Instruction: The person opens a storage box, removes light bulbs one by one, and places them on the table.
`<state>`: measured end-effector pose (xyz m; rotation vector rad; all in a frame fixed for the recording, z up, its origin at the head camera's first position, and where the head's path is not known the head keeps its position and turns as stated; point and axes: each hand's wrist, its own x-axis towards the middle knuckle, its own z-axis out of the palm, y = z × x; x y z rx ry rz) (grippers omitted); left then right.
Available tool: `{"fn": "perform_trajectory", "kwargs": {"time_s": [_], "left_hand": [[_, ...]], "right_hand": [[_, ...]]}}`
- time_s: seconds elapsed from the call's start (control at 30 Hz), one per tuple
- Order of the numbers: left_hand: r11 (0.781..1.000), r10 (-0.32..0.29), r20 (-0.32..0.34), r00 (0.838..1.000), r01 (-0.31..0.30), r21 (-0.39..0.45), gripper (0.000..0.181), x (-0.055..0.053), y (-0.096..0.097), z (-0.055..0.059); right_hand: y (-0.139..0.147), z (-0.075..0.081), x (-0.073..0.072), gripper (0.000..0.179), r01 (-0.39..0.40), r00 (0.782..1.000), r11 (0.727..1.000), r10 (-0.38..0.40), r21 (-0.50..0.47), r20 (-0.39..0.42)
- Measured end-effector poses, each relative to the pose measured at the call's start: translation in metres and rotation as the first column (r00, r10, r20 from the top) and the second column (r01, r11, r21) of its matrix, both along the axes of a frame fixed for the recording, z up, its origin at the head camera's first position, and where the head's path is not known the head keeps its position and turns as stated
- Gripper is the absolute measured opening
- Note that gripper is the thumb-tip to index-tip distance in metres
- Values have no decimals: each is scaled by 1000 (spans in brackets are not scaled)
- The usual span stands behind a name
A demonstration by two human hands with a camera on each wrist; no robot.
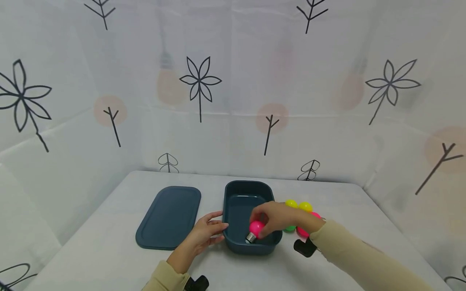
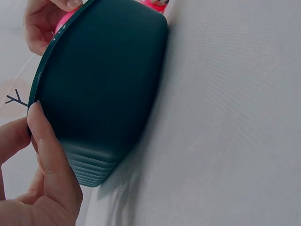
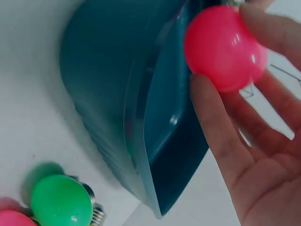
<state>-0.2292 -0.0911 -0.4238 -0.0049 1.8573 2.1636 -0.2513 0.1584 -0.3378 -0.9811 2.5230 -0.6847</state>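
Observation:
A dark teal plastic container (image 1: 253, 249) stands upright and uncovered on the table. My left hand (image 1: 205, 234) holds its left rim, with fingertips at the edge and against the outer wall (image 2: 103, 70). Over the container's near right part, my right hand (image 1: 274, 216) pinches a pink light bulb (image 1: 257, 228) by its round globe. The bulb's metal screw base (image 1: 250, 238) points down and to the left. In the right wrist view, the thumb and fingers bear on the pink globe (image 3: 223, 49). Whether the bulb touches the container's floor, I cannot tell.
Several coloured bulbs lie right of the container, including a yellow bulb (image 1: 305, 207) and a green bulb (image 3: 61, 201); my right arm partly hides them. A flat teal lid (image 1: 169, 218) lies on the white table (image 1: 109, 242) at left. Patterned cloth (image 1: 233, 133) hangs behind.

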Motion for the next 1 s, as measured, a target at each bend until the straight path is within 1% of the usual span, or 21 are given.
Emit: {"fn": "perform_trajectory", "kwargs": {"time_s": [0.13, 0.23, 0.33, 0.4, 0.5, 0.63, 0.77, 0.87, 1.0], "left_hand": [[1000, -1, -5, 1000, 1, -3, 64, 0, 0, 0], [1000, 0, -4, 1000, 0, -3, 64, 0, 0, 0], [1000, 0, -5, 1000, 0, -2, 63, -1, 0, 0], [1000, 0, -7, 1000, 0, -3, 63, -1, 0, 0], [1000, 3, -9, 1000, -3, 2, 63, 0, 1, 0], [1000, 8, -9, 1000, -8, 4, 62, 0, 1, 0], [1000, 9, -1, 1000, -9, 1, 63, 0, 1, -1], [1000, 12, 5, 1000, -12, 1, 63, 0, 1, -1], [1000, 15, 8, 1000, -15, -1, 63, 0, 2, -1]], "right_hand": [[6, 0, 7, 32, 15, 1000, 995, -18, -96, -26], [12, 1, 13, 33, 33, 998, 986, -42, -165, -53], [20, 3, 19, 34, 56, 993, 975, -76, -214, -85], [26, 4, 22, 35, 70, 990, 970, -97, -231, -106], [33, 5, 27, 36, 93, 986, 964, -125, -251, -114], [43, 4, 36, 35, 106, 985, 953, -141, -284, -105], [51, 1, 44, 34, 122, 980, 948, -162, -294, -114], [56, -1, 48, 36, 177, 970, 940, -218, -291, -112], [63, -6, 53, 41, 262, 947, 918, -303, -297, -102]]}}
